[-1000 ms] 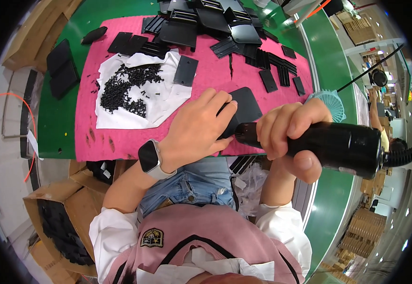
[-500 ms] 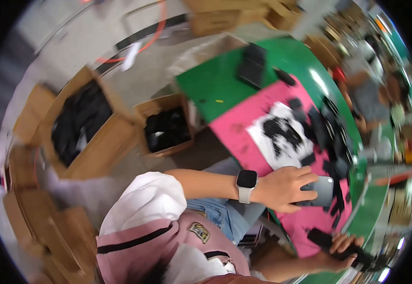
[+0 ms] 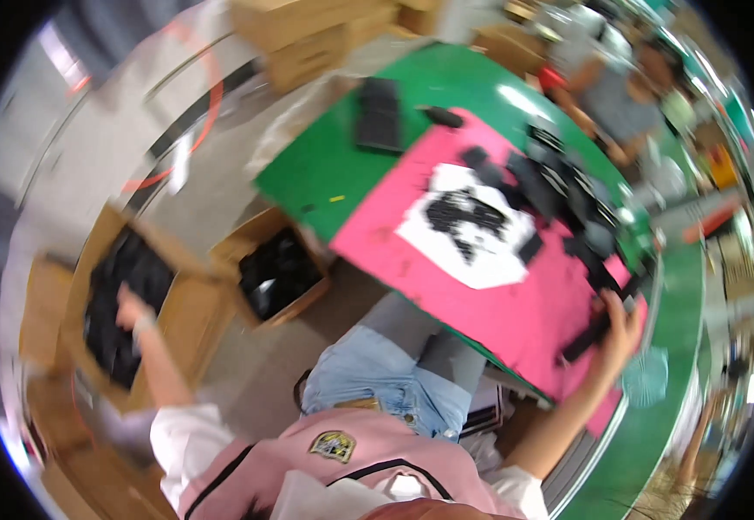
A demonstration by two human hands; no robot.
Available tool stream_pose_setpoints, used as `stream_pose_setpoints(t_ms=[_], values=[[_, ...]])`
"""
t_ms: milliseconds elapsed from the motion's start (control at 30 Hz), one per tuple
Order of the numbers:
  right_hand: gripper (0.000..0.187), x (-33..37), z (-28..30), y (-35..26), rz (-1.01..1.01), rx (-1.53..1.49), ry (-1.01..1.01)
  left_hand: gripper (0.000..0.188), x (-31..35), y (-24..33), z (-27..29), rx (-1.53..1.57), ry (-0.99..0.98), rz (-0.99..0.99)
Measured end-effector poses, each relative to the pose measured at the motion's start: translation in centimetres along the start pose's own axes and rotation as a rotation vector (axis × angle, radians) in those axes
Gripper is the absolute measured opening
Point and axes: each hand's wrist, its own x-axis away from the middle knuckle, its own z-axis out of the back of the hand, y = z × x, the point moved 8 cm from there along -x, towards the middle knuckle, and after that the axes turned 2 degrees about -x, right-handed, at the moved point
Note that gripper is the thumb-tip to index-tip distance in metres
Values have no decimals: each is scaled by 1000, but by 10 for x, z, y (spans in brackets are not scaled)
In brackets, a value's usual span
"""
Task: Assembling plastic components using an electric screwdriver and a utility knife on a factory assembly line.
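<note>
My left hand (image 3: 134,312), smeared by motion, is over the black pieces (image 3: 117,347) in the large cardboard box (image 3: 195,321) at left; whether it holds anything I cannot make out. At the right end of the pink sheet (image 3: 377,225), my right hand (image 3: 621,328) is closed around a long black piece (image 3: 581,343), which is blurred. Left of that hand, a white sheet (image 3: 487,270) bears a heap of small black bits (image 3: 464,217). Black straps and flat pieces (image 3: 559,182) are piled behind it.
A smaller cardboard box (image 3: 256,227) with black contents stands beside the green table (image 3: 308,178). A black block (image 3: 379,117) and a dark, pointed object (image 3: 443,116) lie toward its far side. Another person (image 3: 615,100) sits beyond the pile. A blue-green round thing (image 3: 646,377) is at right.
My left hand has swung from the pink sheet, where it held a grey flat piece, to the large box; that piece no longer shows. My right hand stays on the long black piece.
</note>
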Motion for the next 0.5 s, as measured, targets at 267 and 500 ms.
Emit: stream_pose_setpoints(t_ms=[267, 500], values=[[66, 15, 24, -11, 82, 718, 259, 48, 66, 86, 18, 828, 152, -197], [64, 28, 17, -31, 214, 1150, 389, 29, 369, 331, 103, 1147, -296, -966]])
